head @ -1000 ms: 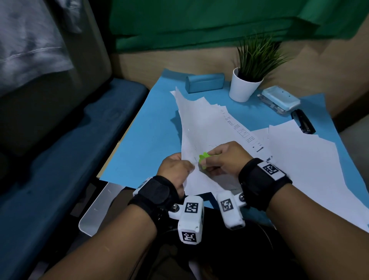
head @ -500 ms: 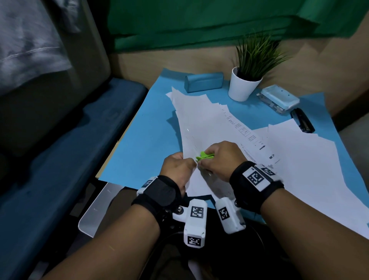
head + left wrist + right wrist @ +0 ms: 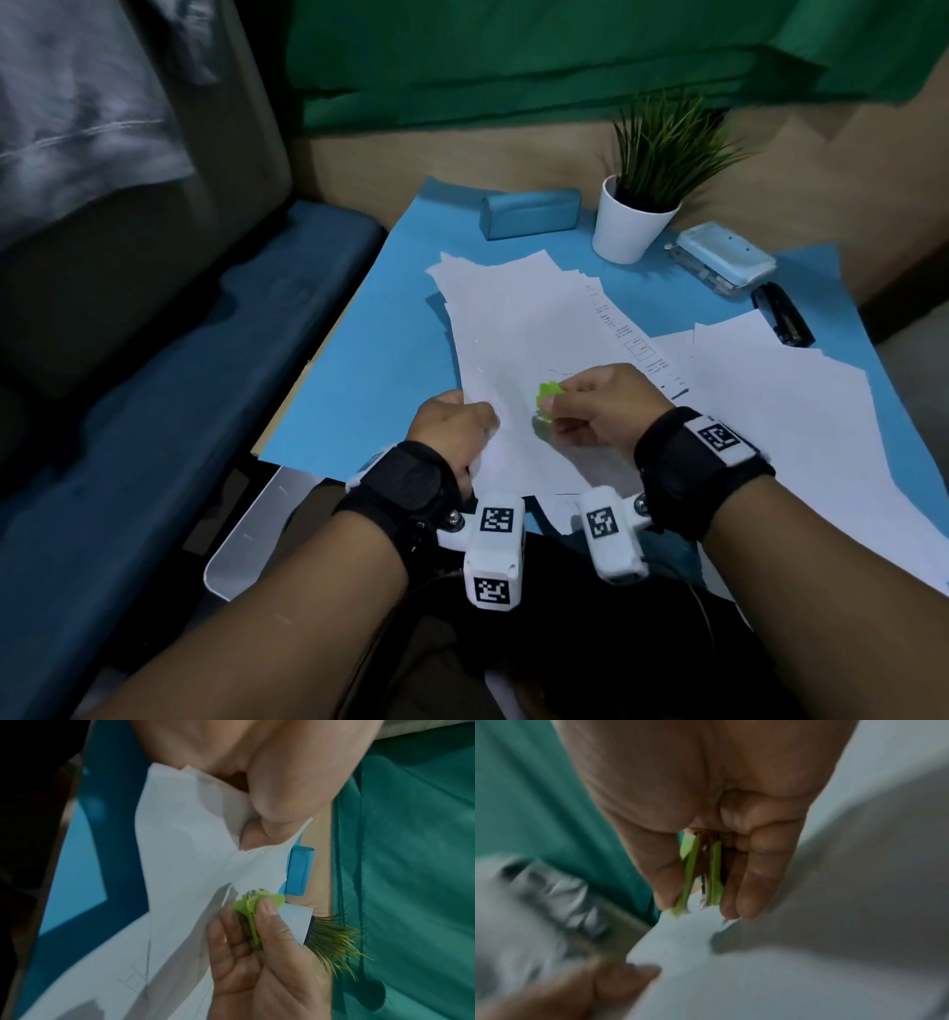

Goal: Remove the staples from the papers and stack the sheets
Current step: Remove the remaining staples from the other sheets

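Note:
A fanned bundle of white papers (image 3: 529,329) lies on the blue mat (image 3: 390,334). My left hand (image 3: 475,419) pinches its near left corner between thumb and fingers; the left wrist view shows the thumb pressing the corner of the papers (image 3: 185,852), with small holes beside it. My right hand (image 3: 562,406) grips a lime-green staple remover (image 3: 548,398) just right of that corner, a little above the sheet. In the right wrist view the staple remover (image 3: 700,874) sits squeezed between thumb and fingers, its metal claws pointing at the papers (image 3: 706,963). A pile of loose sheets (image 3: 796,411) lies to the right.
At the back of the mat stand a blue case (image 3: 529,213), a white potted plant (image 3: 629,226), a pale blue box (image 3: 724,259) and a black stapler (image 3: 780,318). A blue cushioned seat (image 3: 179,360) runs along the left of the table.
My right hand has pulled the staple remover to the right, away from the corner held by my left hand. The bundle now lies flatter on the mat.

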`<state>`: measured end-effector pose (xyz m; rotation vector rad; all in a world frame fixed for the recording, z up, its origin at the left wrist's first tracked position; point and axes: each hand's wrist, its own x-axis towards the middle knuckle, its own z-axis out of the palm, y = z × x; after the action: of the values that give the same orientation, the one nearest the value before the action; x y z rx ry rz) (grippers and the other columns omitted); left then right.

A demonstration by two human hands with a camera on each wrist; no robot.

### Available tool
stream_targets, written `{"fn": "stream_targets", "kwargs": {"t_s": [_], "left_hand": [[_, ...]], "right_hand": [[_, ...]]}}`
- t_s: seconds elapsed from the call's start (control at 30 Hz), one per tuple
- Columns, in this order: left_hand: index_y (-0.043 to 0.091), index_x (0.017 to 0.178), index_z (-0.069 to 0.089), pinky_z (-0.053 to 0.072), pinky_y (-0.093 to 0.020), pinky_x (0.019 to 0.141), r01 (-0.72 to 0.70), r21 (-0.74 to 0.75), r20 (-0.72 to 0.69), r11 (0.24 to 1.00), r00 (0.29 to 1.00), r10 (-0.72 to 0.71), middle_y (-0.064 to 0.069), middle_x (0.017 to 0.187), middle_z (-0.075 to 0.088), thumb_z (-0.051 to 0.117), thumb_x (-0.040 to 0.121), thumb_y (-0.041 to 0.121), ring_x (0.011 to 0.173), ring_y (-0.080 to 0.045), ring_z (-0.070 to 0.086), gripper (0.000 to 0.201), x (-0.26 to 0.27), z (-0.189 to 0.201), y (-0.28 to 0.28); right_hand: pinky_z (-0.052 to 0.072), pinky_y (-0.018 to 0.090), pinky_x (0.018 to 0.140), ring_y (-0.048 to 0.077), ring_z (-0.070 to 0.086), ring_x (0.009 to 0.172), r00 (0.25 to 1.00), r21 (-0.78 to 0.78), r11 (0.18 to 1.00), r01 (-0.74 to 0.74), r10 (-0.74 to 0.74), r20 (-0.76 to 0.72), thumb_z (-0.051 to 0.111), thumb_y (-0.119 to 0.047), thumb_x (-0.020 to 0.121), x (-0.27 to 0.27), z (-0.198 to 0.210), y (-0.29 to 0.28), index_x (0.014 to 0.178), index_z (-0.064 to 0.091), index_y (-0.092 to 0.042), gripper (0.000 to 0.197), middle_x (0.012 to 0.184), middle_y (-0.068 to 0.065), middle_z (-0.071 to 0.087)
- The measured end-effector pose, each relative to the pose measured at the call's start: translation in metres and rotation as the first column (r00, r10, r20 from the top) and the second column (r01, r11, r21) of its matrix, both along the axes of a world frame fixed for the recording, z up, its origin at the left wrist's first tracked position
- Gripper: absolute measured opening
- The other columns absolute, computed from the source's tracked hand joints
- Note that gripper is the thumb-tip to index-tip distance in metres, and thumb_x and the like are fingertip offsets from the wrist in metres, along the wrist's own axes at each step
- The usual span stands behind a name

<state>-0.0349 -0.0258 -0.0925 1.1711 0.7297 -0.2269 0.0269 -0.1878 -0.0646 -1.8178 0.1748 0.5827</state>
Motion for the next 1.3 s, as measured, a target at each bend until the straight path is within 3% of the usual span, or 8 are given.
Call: {"fn": "stream_targets", "kwargs": {"t_s": [0.17, 0.33, 0.77, 0.93, 1.03, 1.13, 1.2, 1.3], "left_hand": [[0.005, 0.085, 0.059, 0.054, -0.053, 0.071, -0.001, 0.004, 0.034, 1.000, 0.999, 0.001, -0.018, 0.082, 0.059, 0.067, 0.069, 0.005, 0.073, -0.032, 0.059, 0.019, 0.000, 0.002, 0.000], [-0.001, 0.092, 0.068, 0.058, -0.055, 0.075, -0.008, -0.020, 0.084, 1.000, 0.996, 0.010, -0.027, 0.087, 0.071, 0.052, 0.082, -0.013, 0.073, -0.035, 0.067, 0.022, -0.002, 0.002, -0.002], [0.001, 0.097, 0.071, 0.057, -0.057, 0.080, 0.001, -0.026, 0.130, 1.000, 0.992, 0.003, -0.028, 0.092, 0.072, 0.044, 0.081, -0.015, 0.076, -0.036, 0.067, 0.035, -0.005, 0.000, -0.006], [0.001, 0.097, 0.072, 0.057, -0.063, 0.082, -0.008, -0.026, 0.141, 1.000, 0.990, 0.011, -0.031, 0.098, 0.072, 0.045, 0.079, -0.014, 0.077, -0.038, 0.068, 0.036, -0.004, -0.001, -0.007], [0.000, 0.097, 0.072, 0.057, -0.062, 0.083, -0.020, -0.038, 0.134, 0.999, 0.991, 0.025, -0.031, 0.097, 0.072, 0.045, 0.079, -0.016, 0.078, -0.039, 0.069, 0.037, -0.005, 0.000, -0.008], [-0.002, 0.094, 0.069, 0.061, -0.051, 0.074, -0.040, -0.040, 0.094, 0.998, 0.995, 0.044, -0.026, 0.091, 0.073, 0.047, 0.082, -0.016, 0.072, -0.034, 0.069, 0.029, -0.005, 0.000, -0.008], [0.001, 0.085, 0.063, 0.059, -0.036, 0.056, -0.054, -0.012, 0.041, 0.998, 0.998, 0.055, -0.017, 0.074, 0.066, 0.051, 0.085, -0.012, 0.056, -0.024, 0.063, 0.017, -0.007, 0.000, -0.005], [0.002, 0.086, 0.061, 0.057, -0.033, 0.052, -0.060, -0.026, 0.005, 0.998, 0.998, 0.060, -0.014, 0.073, 0.060, 0.052, 0.088, -0.011, 0.055, -0.024, 0.059, 0.016, -0.009, -0.001, 0.000]], "right_hand": [[0.048, 0.024, 0.068, 0.015, 0.063, 0.073, 0.885, -0.590, 0.785, -0.189, 0.397, 0.244, 0.082, -0.039, 0.066, 0.006, 0.008, 0.007, 0.089, 0.072, -0.022, 0.030, 0.079, -0.006, 0.068], [0.046, 0.024, 0.077, 0.015, 0.062, 0.090, 0.823, -0.618, 0.754, -0.224, 0.486, 0.294, 0.082, -0.037, 0.070, -0.001, 0.014, 0.016, 0.102, 0.074, -0.020, 0.037, 0.090, -0.005, 0.068], [0.044, 0.022, 0.077, 0.014, 0.059, 0.090, 0.832, -0.690, 0.701, -0.180, 0.482, 0.272, 0.079, -0.045, 0.072, 0.000, 0.011, 0.025, 0.105, 0.073, -0.018, 0.043, 0.102, -0.001, 0.070], [0.048, 0.022, 0.078, 0.015, 0.064, 0.090, 0.868, -0.631, 0.758, -0.168, 0.417, 0.270, 0.080, -0.042, 0.071, 0.000, 0.005, 0.025, 0.104, 0.074, -0.019, 0.041, 0.096, -0.001, 0.072], [0.048, 0.024, 0.069, 0.014, 0.064, 0.070, 0.914, -0.529, 0.832, -0.165, 0.330, 0.235, 0.083, -0.037, 0.066, 0.002, -0.002, 0.021, 0.094, 0.075, -0.016, 0.036, 0.076, 0.000, 0.071], [0.052, 0.030, 0.064, 0.023, 0.055, 0.058, 0.992, -0.121, 0.990, -0.076, 0.087, 0.087, 0.080, -0.007, 0.072, -0.004, -0.002, 0.020, 0.084, 0.066, 0.007, 0.023, 0.065, 0.016, 0.060], [0.048, 0.033, 0.059, 0.025, 0.048, 0.058, 0.995, 0.204, 0.976, 0.073, -0.059, -0.075, 0.069, 0.012, 0.077, -0.006, 0.001, 0.020, 0.080, 0.058, 0.009, 0.011, 0.067, 0.020, 0.050], [0.034, 0.024, 0.043, 0.023, 0.044, 0.046, 0.991, 0.217, 0.971, 0.101, -0.078, -0.111, 0.064, 0.005, 0.083, 0.000, 0.003, 0.007, 0.072, 0.052, 0.003, 0.017, 0.063, 0.021, 0.050]]}}
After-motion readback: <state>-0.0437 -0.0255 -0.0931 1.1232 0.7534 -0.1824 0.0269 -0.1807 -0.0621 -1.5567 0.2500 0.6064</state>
